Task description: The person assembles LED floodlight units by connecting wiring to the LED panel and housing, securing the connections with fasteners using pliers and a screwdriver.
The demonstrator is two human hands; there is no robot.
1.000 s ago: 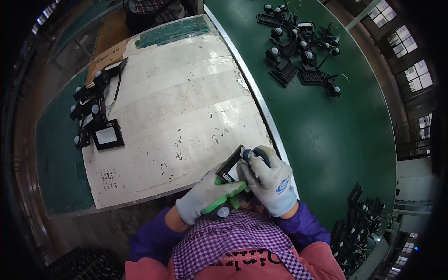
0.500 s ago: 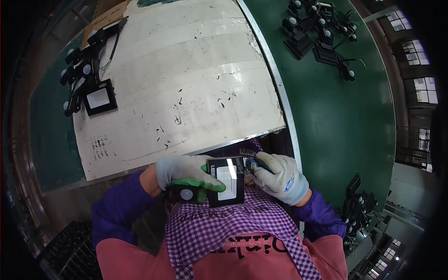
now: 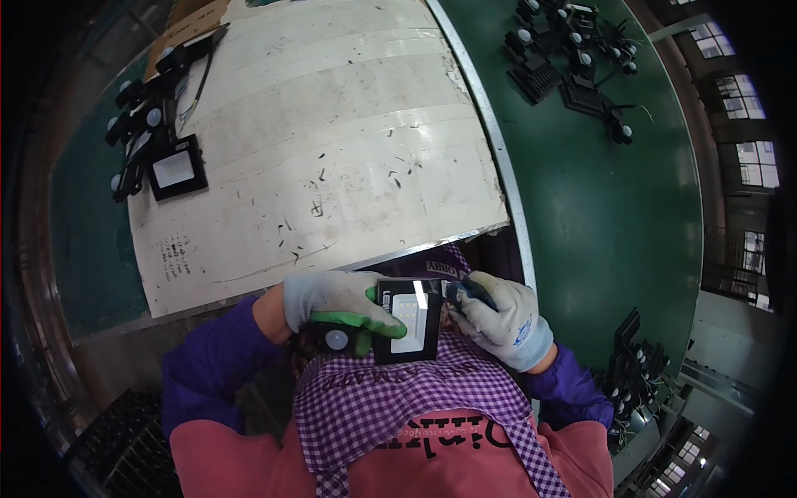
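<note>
My left hand (image 3: 344,303), in a white glove with green palm and fingertips, is closed around a black LED floodlight (image 3: 432,336). Its glass front faces up toward me, with the thumb lying across it. A round white motion sensor (image 3: 336,339) sticks out from the lamp's left side, below that hand. My right hand (image 3: 506,319), gloved in white, grips a small dark blue tool (image 3: 473,292) against the lamp's right edge. The fingers cover most of the tool, so its exact kind is hidden. The lamp is held over my lap, in front of the bench edge.
A worn white board (image 3: 332,158) with scattered black slivers covers the bench ahead. Several floodlights (image 3: 176,168) lie at its left. On the green table (image 3: 606,216) to the right lie several more lamps (image 3: 581,91). A metal rail (image 3: 490,124) runs between the two surfaces.
Both hands and the floodlight have shifted very slightly to the right in view. The lamp is turned a little, and the right hand stays at its right edge with the tool.
</note>
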